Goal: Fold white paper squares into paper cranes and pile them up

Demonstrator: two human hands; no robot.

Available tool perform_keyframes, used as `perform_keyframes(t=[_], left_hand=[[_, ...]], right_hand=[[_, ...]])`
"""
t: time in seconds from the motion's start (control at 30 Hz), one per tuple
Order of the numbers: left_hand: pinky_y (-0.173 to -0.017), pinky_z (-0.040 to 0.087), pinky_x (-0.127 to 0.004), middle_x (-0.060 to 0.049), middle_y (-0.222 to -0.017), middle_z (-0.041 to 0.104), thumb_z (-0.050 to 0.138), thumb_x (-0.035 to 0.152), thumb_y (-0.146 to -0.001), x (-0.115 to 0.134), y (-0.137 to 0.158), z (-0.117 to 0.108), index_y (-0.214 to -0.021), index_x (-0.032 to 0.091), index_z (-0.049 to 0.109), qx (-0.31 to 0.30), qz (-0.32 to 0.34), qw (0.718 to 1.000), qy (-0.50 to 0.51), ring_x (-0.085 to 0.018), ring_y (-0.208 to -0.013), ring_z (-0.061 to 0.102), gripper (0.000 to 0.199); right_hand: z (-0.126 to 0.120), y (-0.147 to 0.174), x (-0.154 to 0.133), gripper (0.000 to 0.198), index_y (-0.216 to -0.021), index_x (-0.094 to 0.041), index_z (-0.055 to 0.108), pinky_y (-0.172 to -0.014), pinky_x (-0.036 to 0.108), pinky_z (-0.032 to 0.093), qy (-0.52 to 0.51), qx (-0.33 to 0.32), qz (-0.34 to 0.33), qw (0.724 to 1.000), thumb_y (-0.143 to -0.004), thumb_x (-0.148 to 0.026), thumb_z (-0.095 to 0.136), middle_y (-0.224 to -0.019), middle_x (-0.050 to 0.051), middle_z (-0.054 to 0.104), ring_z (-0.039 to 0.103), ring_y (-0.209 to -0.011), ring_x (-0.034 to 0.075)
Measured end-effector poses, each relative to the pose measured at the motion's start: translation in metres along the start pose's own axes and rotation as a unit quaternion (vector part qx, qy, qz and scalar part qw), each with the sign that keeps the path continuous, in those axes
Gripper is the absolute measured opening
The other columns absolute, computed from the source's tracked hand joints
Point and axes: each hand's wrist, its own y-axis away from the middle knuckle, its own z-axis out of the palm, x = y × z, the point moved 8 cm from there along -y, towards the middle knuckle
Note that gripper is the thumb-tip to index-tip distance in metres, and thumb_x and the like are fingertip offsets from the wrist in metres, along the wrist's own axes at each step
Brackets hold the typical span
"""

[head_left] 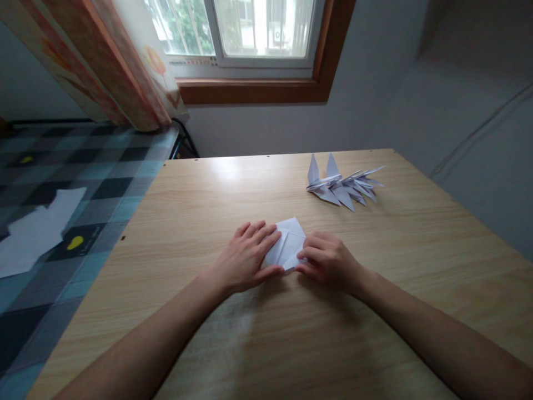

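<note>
Folded white paper (287, 248) lay flat on the wooden table (187, 205), around the middle of the scene, between the person's two hands. Its outline came to a blunt point at the far side, and several crease lines and overlapping layers crossed its upper face. The left hand (250, 253) rested palm down at the paper's left side, its fingers stretched out and only slightly spread, their tips lying over the left edge; its thumb reached right, along the near edge. That hand pressed on the paper rather than gripping it. The right hand (328, 260) was at the right edge, its fingers curled inward and bunched close together, with the thumb just below the forefinger. The fingertips touched the paper there, but I could not tell whether the edge was pinched between them.

Farther off and to the right, well apart from both hands, a spiky cluster of folded paper pieces (343, 186) sat on the table, two of its points standing upright at its left end. Left of the table, loose white sheets (39, 236) lay overlapping on a checked cloth (119, 186). Beyond, on the far side, a patterned orange curtain (95, 55) hung to the left of a window (266, 30).
</note>
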Motion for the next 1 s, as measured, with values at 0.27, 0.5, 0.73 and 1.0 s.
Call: perform_keyframes(t=[0.27, 0.5, 0.73, 1.0], left_hand=[[-0.114, 0.027, -0.056, -0.019, -0.158, 0.029, 0.055, 0.028, -0.083, 0.004, 0.003, -0.012, -0.15, 0.017, 0.034, 0.081, 0.019, 0.997, -0.005, -0.037, -0.143, 0.03, 0.071], [-0.113, 0.029, -0.055, -0.011, -0.142, 0.054, 0.049, 0.021, -0.082, 0.003, 0.001, -0.006, -0.13, 0.021, 0.058, 0.04, 0.017, 0.999, 0.017, -0.033, -0.137, 0.042, 0.048], [-0.106, 0.037, -0.051, -0.012, -0.121, 0.064, 0.057, 0.049, -0.087, 0.005, 0.0, -0.01, -0.122, 0.02, 0.06, 0.058, 0.028, 0.998, 0.018, -0.031, -0.123, 0.053, 0.045], [-0.092, 0.047, -0.043, -0.011, -0.098, 0.067, 0.049, 0.047, -0.094, 0.004, -0.001, -0.017, -0.089, 0.018, 0.063, 0.097, 0.01, 0.995, 0.015, -0.027, -0.103, 0.062, 0.033]], right_hand=[[0.0, -0.002, -0.005, 0.025, -0.074, -0.02, 0.064, -0.076, 0.032, 0.049, 0.025, -0.017, -0.023, 0.999, -0.094, -0.033, 0.059, -0.087, 0.007, 0.07, 0.062, -0.083, 0.019], [-0.006, -0.004, -0.001, 0.021, -0.074, -0.018, 0.066, -0.085, 0.037, 0.051, 0.078, -0.012, 0.005, 0.997, -0.091, -0.029, 0.062, -0.095, 0.009, 0.074, 0.067, -0.09, 0.022], [-0.004, 0.001, 0.023, 0.03, -0.107, -0.014, 0.07, -0.095, 0.048, 0.049, 0.122, -0.046, 0.108, 0.985, -0.088, -0.038, 0.065, -0.12, 0.016, 0.07, 0.064, -0.11, 0.031], [0.003, 0.003, 0.024, 0.055, -0.127, -0.01, 0.061, -0.102, 0.052, 0.045, 0.115, -0.069, 0.112, 0.985, -0.087, -0.047, 0.065, -0.133, 0.021, 0.061, 0.056, -0.123, 0.034]])
